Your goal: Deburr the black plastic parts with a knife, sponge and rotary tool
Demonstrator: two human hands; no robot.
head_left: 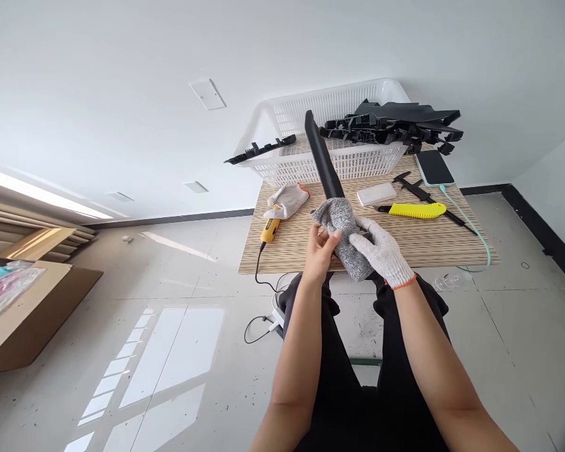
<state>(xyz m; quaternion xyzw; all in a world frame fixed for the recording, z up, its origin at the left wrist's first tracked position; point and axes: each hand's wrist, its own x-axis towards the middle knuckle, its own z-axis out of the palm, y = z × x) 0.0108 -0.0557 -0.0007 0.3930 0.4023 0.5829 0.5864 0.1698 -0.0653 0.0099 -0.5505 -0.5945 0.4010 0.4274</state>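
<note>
As left hand (319, 254) pinches grey cloth (339, 216) — right hand (383, 252) curls alongside.

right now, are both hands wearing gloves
No, the right hand wears a white glove, but the left hand is bare where it holds the gray cloth.

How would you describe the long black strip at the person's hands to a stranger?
Find the white basket on the striped table. Before it, a bare left hand and a gloved right hand are on a grey cloth, from which the black strip rises. Only this strip is at the hands; the other black parts lie in or across the basket.
</note>
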